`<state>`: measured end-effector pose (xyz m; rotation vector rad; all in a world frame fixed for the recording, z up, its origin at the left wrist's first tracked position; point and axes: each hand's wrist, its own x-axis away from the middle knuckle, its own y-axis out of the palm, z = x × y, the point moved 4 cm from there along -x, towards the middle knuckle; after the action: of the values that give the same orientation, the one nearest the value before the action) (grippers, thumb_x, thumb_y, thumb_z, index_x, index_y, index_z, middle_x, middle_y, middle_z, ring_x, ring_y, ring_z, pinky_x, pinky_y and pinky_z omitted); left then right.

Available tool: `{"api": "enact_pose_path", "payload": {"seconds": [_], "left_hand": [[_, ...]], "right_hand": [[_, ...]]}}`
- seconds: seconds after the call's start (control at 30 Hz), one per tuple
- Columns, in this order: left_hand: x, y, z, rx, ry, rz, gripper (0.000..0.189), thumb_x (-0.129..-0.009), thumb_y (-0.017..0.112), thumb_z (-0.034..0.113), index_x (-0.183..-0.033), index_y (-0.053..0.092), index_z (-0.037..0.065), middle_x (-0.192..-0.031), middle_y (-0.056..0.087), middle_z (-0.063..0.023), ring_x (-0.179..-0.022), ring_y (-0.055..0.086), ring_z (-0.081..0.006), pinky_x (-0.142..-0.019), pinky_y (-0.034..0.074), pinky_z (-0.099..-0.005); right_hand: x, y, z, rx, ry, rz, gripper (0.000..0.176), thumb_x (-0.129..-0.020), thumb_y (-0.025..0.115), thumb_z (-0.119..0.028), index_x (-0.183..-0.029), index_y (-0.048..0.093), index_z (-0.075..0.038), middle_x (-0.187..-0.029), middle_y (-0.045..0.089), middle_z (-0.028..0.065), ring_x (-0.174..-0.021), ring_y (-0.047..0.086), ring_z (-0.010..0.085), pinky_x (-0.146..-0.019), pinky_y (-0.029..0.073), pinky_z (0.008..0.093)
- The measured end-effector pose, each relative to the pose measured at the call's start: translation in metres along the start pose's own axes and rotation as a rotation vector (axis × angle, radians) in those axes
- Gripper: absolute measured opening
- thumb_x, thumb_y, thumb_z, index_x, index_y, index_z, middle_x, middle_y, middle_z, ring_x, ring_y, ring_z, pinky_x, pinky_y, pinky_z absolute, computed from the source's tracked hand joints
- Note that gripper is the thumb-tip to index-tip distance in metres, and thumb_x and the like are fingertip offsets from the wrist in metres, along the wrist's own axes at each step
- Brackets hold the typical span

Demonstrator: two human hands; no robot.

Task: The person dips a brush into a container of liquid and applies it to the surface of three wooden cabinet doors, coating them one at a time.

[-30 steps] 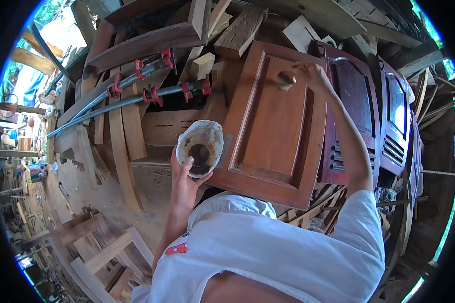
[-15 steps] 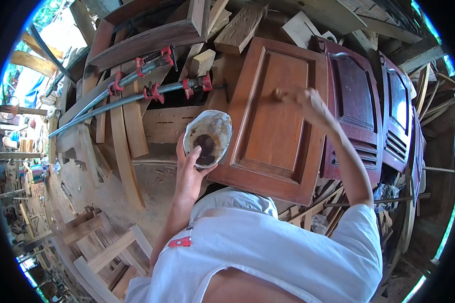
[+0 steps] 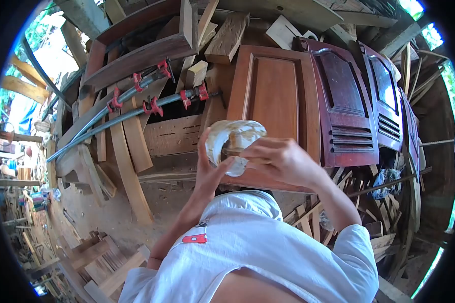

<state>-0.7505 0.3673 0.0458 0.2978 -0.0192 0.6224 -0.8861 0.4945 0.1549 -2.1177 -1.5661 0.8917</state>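
My left hand (image 3: 207, 177) grips a white bowl-like container (image 3: 245, 127), stained brown, with the thumb at its near rim; the container is tilted. My right hand (image 3: 284, 160) is at the container's right side, fingers pinched together over its opening. Something small and brownish shows at the fingertips, mostly hidden, so its kind cannot be told. Just beyond both hands a brown wooden panel door (image 3: 275, 96) lies sloping away, its lower part partly covered by the hands and container.
Dark red louvred panels (image 3: 341, 96) stand to the right of the door. Bar clamps with red jaws (image 3: 151, 105) rest on boards at the left, below a wooden frame (image 3: 136, 53). Timber offcuts (image 3: 313, 219) lie at lower right, and a slatted piece (image 3: 103, 260) at lower left.
My right hand has come from above the door's upper part down and left to the container. The container has tipped towards it, and the view has shifted slightly.
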Motion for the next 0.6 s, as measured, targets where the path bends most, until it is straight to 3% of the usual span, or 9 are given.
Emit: {"api": "enact_pose_path", "payload": {"seconds": [0.1, 0.2, 0.27, 0.37, 0.43, 0.5, 0.53, 0.6], "left_hand": [[0.003, -0.001, -0.004, -0.096, -0.021, -0.005, 0.092, -0.08, 0.075, 0.006, -0.153, 0.02, 0.016, -0.145, 0.039, -0.0135, -0.134, 0.041, -0.0254, -0.111, 0.036, -0.0398], [0.002, -0.013, -0.01, 0.048, -0.101, 0.067, 0.091, -0.079, 0.075, 0.01, -0.153, 0.021, 0.016, -0.145, 0.037, -0.013, -0.136, 0.038, -0.0258, -0.111, 0.037, -0.0402], [0.001, -0.028, -0.018, 0.098, -0.099, 0.17, 0.089, -0.079, 0.072, 0.008, -0.152, 0.022, 0.017, -0.145, 0.037, -0.0132, -0.135, 0.039, -0.0257, -0.111, 0.038, -0.0397], [0.003, -0.04, -0.003, 0.106, -0.192, 0.248, 0.083, -0.084, 0.067, 0.014, -0.153, 0.021, 0.024, -0.147, 0.033, -0.0105, -0.136, 0.036, -0.0266, -0.105, 0.042, -0.0492], [0.002, -0.048, -0.003, 0.104, -0.216, 0.279, 0.081, -0.086, 0.066, 0.016, -0.152, 0.022, 0.027, -0.147, 0.032, -0.0095, -0.137, 0.035, -0.0269, -0.102, 0.044, -0.0511], [0.002, -0.053, -0.004, 0.103, -0.24, 0.317, 0.079, -0.087, 0.065, 0.018, -0.152, 0.022, 0.029, -0.147, 0.031, -0.0085, -0.137, 0.034, -0.0272, -0.1, 0.045, -0.0529], [0.002, -0.054, -0.003, 0.129, -0.237, 0.308, 0.079, -0.087, 0.065, 0.019, -0.152, 0.023, 0.03, -0.147, 0.031, -0.0083, -0.137, 0.034, -0.0271, -0.099, 0.045, -0.0531], [0.003, -0.05, -0.002, 0.163, -0.241, 0.304, 0.079, -0.087, 0.066, 0.02, -0.152, 0.022, 0.03, -0.147, 0.031, -0.0082, -0.135, 0.036, -0.0268, -0.098, 0.046, -0.053]], "right_hand": [[0.002, 0.021, 0.007, 0.152, 0.027, -0.098, 0.02, -0.085, 0.071, -0.01, -0.105, 0.073, -0.007, -0.1, 0.073, 0.0074, -0.08, 0.069, 0.024, -0.073, 0.059, 0.0395], [0.004, -0.013, 0.0, 0.065, 0.011, 0.033, 0.016, -0.087, 0.069, -0.011, -0.101, 0.073, -0.005, -0.097, 0.072, 0.0076, -0.082, 0.071, 0.024, -0.072, 0.062, 0.0368], [0.013, -0.05, -0.003, 0.061, 0.179, 0.155, 0.014, -0.088, 0.069, -0.011, -0.101, 0.073, -0.006, -0.096, 0.073, 0.0057, -0.081, 0.072, 0.0219, -0.065, 0.058, 0.0323], [0.029, -0.085, 0.014, 0.1, 0.346, 0.196, 0.018, -0.089, 0.068, -0.008, -0.106, 0.07, -0.002, -0.093, 0.071, 0.0072, -0.075, 0.067, 0.0144, -0.066, 0.054, 0.0304], [0.04, -0.089, 0.04, 0.101, 0.394, 0.073, 0.015, -0.092, 0.066, -0.009, -0.103, 0.069, -0.001, -0.091, 0.07, 0.0069, -0.077, 0.068, 0.0143, -0.067, 0.052, 0.0298], [0.053, -0.073, 0.074, 0.013, 0.486, -0.181, 0.016, -0.092, 0.066, -0.012, -0.103, 0.069, -0.001, -0.088, 0.071, 0.0083, -0.077, 0.068, 0.0147, -0.069, 0.053, 0.03], [0.057, -0.069, 0.09, 0.017, 0.533, -0.243, 0.019, -0.094, 0.065, -0.017, -0.104, 0.069, -0.002, -0.087, 0.073, 0.0098, -0.076, 0.072, 0.0189, -0.066, 0.055, 0.0313], [0.053, -0.071, 0.116, -0.019, 0.563, -0.232, 0.02, -0.093, 0.066, -0.018, -0.104, 0.069, -0.001, -0.087, 0.073, 0.0107, -0.076, 0.072, 0.0183, -0.066, 0.056, 0.0304]]}}
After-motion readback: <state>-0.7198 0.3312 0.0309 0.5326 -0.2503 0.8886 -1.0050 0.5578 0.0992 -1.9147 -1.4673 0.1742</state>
